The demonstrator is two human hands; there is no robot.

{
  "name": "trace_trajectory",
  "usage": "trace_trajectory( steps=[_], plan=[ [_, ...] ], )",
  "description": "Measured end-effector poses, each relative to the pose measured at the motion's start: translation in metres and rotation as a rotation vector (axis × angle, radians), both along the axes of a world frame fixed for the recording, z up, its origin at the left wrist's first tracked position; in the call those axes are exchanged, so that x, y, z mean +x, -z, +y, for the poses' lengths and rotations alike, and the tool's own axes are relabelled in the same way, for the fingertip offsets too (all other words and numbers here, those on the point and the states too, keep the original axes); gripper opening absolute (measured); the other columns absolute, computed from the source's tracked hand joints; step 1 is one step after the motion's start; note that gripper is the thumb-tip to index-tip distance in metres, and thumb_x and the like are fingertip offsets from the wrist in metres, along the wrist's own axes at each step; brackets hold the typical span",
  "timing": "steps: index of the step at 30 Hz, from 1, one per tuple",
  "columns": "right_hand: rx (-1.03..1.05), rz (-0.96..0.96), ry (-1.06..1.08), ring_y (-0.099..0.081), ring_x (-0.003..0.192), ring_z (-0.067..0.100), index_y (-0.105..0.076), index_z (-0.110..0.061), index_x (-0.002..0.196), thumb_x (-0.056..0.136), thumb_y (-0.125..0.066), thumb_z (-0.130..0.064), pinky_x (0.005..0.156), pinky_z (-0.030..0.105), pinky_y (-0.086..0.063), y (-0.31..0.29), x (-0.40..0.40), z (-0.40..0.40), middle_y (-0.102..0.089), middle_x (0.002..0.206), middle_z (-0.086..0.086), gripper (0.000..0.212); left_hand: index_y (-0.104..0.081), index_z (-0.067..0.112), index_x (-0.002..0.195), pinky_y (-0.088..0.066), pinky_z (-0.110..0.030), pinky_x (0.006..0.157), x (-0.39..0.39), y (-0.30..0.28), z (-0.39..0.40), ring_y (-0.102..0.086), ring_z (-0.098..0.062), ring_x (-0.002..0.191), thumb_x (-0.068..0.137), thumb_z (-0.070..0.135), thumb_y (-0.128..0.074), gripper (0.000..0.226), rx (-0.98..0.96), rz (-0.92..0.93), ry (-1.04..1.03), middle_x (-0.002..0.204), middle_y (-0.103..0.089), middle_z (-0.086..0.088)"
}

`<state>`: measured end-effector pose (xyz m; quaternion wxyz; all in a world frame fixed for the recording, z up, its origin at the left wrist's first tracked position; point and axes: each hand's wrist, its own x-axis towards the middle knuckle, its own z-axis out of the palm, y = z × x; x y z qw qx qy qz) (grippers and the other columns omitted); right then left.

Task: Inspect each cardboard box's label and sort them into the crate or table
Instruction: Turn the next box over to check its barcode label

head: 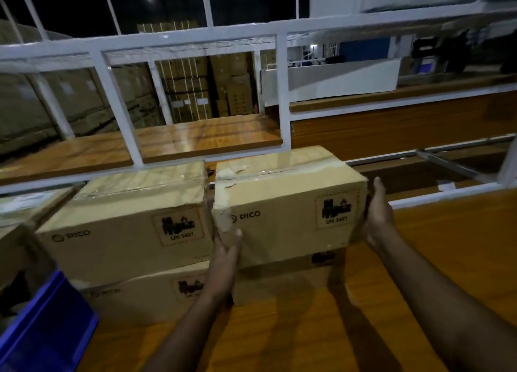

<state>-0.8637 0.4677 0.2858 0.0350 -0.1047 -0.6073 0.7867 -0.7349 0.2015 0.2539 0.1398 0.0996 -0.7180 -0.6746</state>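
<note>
- The top right box sits at the centre of the view, on top of a lower box on the wooden desk, tilted a little out of line with it.
- The left hand grips its near left corner at 9 o'clock, fingers wrapped onto the front face; the right hand presses flat and straight-fingered against its right end at 3 o'clock.
- Its front shows a PICO mark and a hazard label reading UN 3481; no other label is visible from here.
- To do this well, I would squeeze evenly from both ends, lift straight up off the box beneath, then turn it so each face can be read before choosing a place.
- The torn tape along the top at 12 o'clock looks loose, so the flaps may not bear a grip.
- Just beside it at 9 o'clock stands a second stack of two like boxes.
- A blue crate lies at 7 o'clock; its inside is hidden, so I cannot tell its contents.
</note>
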Motion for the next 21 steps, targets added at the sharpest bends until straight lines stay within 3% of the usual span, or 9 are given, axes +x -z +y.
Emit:
trace_trajectory(
  steps=[4, 9, 14, 18, 21],
  plan=[
    [0.12, 0.096, -0.006, -0.067, 0.088, 0.027, -0.065, -0.025, 0.088, 0.098, -0.025, -0.064, 0.087, 0.049, -0.051, 0.008, -0.008, -0.018, -0.069, 0.086, 0.007, 0.057, -0.008, 0.054, 0.152, -0.044, -0.054, 0.108, -0.006, 0.005, 0.006, -0.037, -0.028, 0.143, 0.091, 0.064, -0.051, 0.074, -0.121, -0.042, -0.112, 0.162, -0.028, 0.003],
    [0.257, 0.142, 0.139, -0.066, 0.074, 0.034, -0.057, -0.019, 0.075, 0.099, -0.016, -0.062, 0.06, 0.032, -0.047, 0.03, -0.02, -0.02, -0.063, 0.071, 0.005, 0.063, -0.018, 0.035, 0.158, -0.031, -0.051, 0.116, -0.012, 0.027, 0.028, -0.03, -0.027, 0.148, 0.092, 0.066, -0.049, 0.079, -0.198, -0.052, -0.357, 0.163, -0.027, 0.001],
    [0.219, 0.06, -0.001, -0.068, 0.081, 0.041, -0.062, -0.005, 0.086, 0.089, -0.014, -0.077, 0.074, 0.05, -0.055, 0.05, -0.037, -0.026, -0.068, 0.085, 0.023, 0.087, -0.038, 0.029, 0.149, -0.044, -0.047, 0.11, -0.013, 0.039, 0.029, -0.047, -0.02, 0.134, 0.092, 0.063, -0.05, 0.067, -0.208, -0.017, -0.412, 0.147, -0.05, 0.004],
    [0.234, 0.056, -0.004, -0.066, 0.076, 0.036, -0.06, -0.008, 0.078, 0.092, -0.013, -0.073, 0.068, 0.04, -0.05, 0.049, -0.044, -0.032, -0.066, 0.075, 0.016, 0.081, -0.042, 0.025, 0.145, -0.049, -0.049, 0.106, -0.016, 0.041, 0.025, -0.054, -0.021, 0.128, 0.095, 0.057, -0.048, 0.06, -0.274, -0.028, -0.452, 0.14, -0.057, 0.002],
    [0.274, 0.055, 0.031, -0.069, 0.076, 0.034, -0.061, -0.014, 0.082, 0.09, -0.012, -0.075, 0.071, 0.049, -0.055, 0.058, -0.035, -0.035, -0.07, 0.08, 0.012, 0.078, -0.039, 0.022, 0.146, -0.05, -0.052, 0.103, -0.019, 0.041, 0.024, -0.054, -0.024, 0.129, 0.092, 0.063, -0.044, 0.068, -0.294, -0.06, -0.461, 0.141, -0.056, -0.002]
  ],
)
